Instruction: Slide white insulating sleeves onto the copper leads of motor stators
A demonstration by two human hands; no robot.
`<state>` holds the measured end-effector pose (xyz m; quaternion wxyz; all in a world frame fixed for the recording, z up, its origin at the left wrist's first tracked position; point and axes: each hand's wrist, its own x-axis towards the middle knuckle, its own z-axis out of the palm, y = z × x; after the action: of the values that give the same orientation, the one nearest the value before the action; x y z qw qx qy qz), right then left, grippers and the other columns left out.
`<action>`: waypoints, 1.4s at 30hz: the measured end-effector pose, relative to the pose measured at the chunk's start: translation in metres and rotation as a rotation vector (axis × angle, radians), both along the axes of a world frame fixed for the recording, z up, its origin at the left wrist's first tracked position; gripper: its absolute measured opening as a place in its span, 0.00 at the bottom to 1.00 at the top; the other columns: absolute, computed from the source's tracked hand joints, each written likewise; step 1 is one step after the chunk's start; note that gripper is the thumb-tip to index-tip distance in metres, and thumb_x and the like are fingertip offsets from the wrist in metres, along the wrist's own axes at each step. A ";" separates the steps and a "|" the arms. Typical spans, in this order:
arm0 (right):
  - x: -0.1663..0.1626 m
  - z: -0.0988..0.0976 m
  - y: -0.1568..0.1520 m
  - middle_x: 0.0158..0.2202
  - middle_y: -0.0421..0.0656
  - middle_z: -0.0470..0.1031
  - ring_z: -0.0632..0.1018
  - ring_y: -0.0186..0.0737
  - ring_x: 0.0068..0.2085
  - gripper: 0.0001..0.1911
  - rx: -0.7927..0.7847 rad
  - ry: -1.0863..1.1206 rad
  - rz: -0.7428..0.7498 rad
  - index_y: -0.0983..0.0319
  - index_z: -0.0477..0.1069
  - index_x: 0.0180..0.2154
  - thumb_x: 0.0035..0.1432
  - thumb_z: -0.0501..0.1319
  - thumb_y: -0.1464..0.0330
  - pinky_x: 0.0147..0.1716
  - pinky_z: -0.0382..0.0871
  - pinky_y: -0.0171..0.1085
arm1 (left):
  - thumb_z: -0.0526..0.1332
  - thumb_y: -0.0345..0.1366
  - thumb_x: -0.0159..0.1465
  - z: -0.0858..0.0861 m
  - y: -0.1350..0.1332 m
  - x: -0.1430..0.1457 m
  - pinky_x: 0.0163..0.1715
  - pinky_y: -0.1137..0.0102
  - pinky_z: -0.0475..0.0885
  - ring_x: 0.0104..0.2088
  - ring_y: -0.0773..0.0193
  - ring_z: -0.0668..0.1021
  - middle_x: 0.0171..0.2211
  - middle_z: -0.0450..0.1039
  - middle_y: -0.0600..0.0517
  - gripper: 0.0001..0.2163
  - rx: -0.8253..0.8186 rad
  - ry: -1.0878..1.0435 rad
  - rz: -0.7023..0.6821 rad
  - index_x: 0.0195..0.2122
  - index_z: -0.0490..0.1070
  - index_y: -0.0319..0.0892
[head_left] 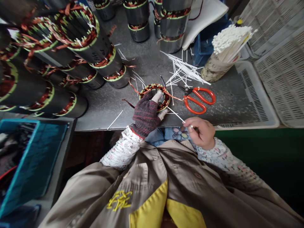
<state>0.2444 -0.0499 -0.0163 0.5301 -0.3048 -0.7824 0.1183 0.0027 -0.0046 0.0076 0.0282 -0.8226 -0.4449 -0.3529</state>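
In the head view, a motor stator (167,98) with copper windings and a yellow-green rim sits on the dark worktable. My left hand (146,115), in a dark knitted fingerless glove, grips its near side; one finger reaches over the opening and the thumb presses outside. My right hand (200,132) is bare and closed in a pinch on a thin white strip (176,114). The strip's far end points at the stator's near rim; I cannot tell whether it touches. Red-handled scissors (195,108) lie just beyond my right hand, beside a copper lead of the stator.
Stacked stators (116,74) crowd the left and back. Loose white strips (184,68) lie behind the scissors. A cup (215,68) of white-tipped sticks stands at right, near a blue bin (203,47) and white plastic baskets (280,60). A teal crate (51,158) is at lower left.
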 end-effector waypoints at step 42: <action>-0.021 0.062 0.032 0.25 0.40 0.72 0.74 0.36 0.28 0.25 -0.907 0.270 0.407 0.59 0.69 0.26 0.66 0.61 0.47 0.27 0.71 0.38 | 0.63 0.40 0.72 -0.008 0.001 -0.003 0.49 0.58 0.79 0.46 0.60 0.83 0.41 0.81 0.51 0.05 0.055 -0.137 -0.091 0.43 0.72 0.46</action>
<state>0.2238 -0.0180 0.0462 0.4071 -0.3278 -0.6205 0.5846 -0.0003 -0.0040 -0.0004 0.0041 -0.8148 -0.3980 -0.4215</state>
